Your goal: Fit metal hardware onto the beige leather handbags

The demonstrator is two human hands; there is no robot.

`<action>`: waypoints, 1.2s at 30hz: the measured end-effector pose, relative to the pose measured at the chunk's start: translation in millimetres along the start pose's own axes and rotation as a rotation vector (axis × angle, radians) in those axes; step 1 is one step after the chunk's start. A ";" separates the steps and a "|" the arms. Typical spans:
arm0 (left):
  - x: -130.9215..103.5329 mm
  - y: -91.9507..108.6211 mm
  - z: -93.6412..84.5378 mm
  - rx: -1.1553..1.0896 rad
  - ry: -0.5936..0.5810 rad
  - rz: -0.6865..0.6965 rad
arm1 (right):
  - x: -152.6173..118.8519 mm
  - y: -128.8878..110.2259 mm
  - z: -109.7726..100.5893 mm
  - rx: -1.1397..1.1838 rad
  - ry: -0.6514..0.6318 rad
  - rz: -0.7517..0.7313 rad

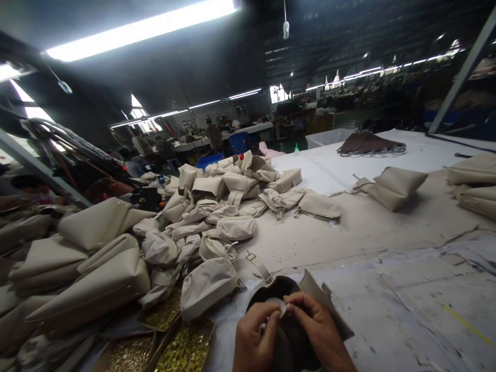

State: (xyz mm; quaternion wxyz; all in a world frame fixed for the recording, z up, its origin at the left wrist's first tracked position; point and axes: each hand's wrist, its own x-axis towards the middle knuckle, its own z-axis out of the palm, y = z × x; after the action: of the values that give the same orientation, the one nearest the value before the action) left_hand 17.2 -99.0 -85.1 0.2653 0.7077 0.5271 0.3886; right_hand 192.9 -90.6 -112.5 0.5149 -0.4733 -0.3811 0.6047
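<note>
Down at the front, my left hand (256,333) and my right hand (320,325) meet over the mouth of a beige bag (336,312) with a dark inside. Both are closed, thumbs and fingers pinching a small whitish piece (282,309) between them; its kind is too small to make out. A strap with a metal buckle (251,257) reaches from the bag onto the table. Left of my hands lies a pale fabric pouch (209,284). My fingers and the bag's folds hide part of its opening.
Open boxes of gold-coloured metal parts (184,349) stand at the lower left. Beige bags (104,274) and soft pouches (236,227) are heaped across the left. Another bag (401,186) and brown pieces (370,143) lie farther right. A metal post (463,67) rises at the right.
</note>
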 end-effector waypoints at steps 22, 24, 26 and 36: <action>62.8 -35.7 6.0 0.702 -0.169 -0.077 | 24.4 11.5 2.0 0.046 0.001 -0.100; 60.4 -44.9 1.9 0.581 -0.133 0.021 | 26.6 12.7 2.7 0.064 -0.004 -0.110; 57.9 -52.0 -1.8 0.457 -0.099 0.098 | 28.6 13.9 4.0 0.081 -0.006 -0.119; 60.6 -31.2 -19.4 0.136 -0.127 -0.172 | 43.5 21.2 15.4 0.007 -0.115 -0.188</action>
State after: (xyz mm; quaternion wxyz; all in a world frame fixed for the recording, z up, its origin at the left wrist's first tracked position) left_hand -7.1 -32.5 -82.3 0.2817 0.6994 0.5932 0.2822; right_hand 171.6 -51.2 -136.4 0.5484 -0.3982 -0.4506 0.5811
